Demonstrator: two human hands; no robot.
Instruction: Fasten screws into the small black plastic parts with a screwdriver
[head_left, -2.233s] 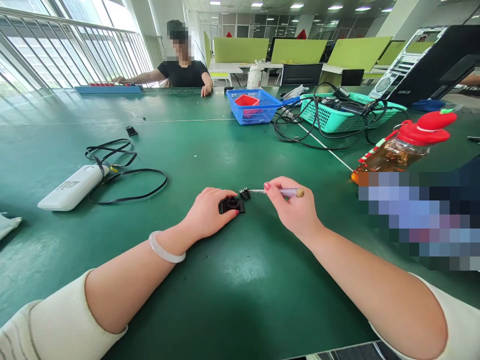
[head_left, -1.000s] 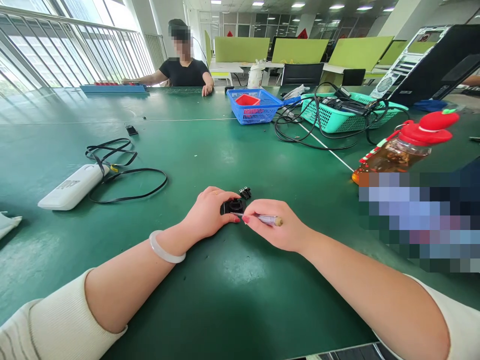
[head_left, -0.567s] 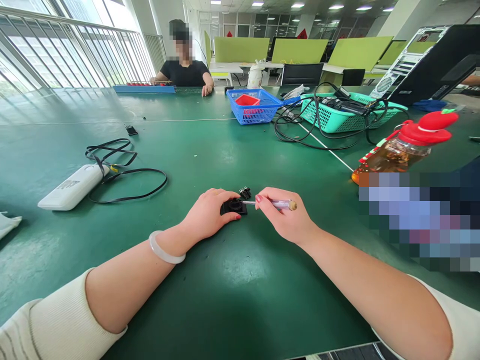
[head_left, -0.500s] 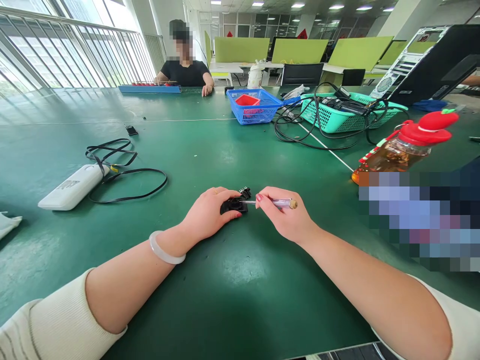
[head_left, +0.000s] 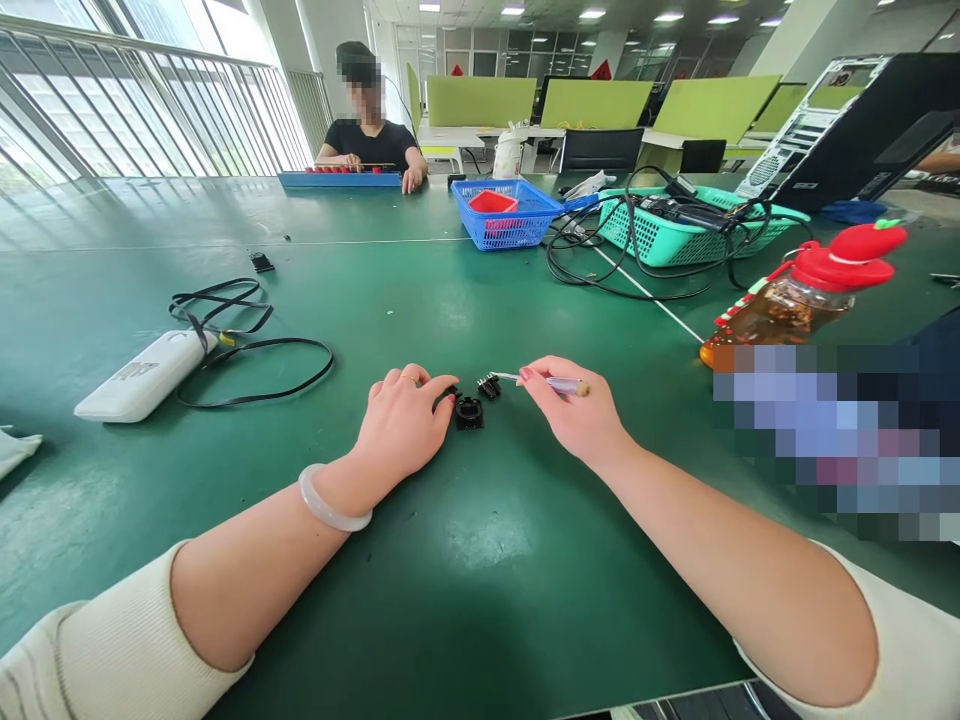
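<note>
My right hand (head_left: 574, 410) grips a slim screwdriver (head_left: 566, 385) by its clear purplish handle. Its metal shaft points left, the tip close to a small black part with metal pins (head_left: 489, 386). My left hand (head_left: 405, 420) is closed, thumb and index finger around a small black plastic piece (head_left: 450, 391) mostly hidden by the fingers. Just right of the left thumb, a squarish black plastic housing (head_left: 469, 413) with a round recess lies on the green table (head_left: 480, 600).
A white power bank (head_left: 142, 378) with a black cord lies left. A blue basket (head_left: 510, 232), a green basket (head_left: 652, 240) with cables and a red-lidded bottle (head_left: 802, 300) stand toward the right. Across the table, a person (head_left: 371, 145) sits behind a blue tray (head_left: 341, 180).
My left hand has drawn back left from the black housing, which now lies uncovered. The screwdriver tip has moved up to the pinned part. Across the table, the blue tray has slid right.
</note>
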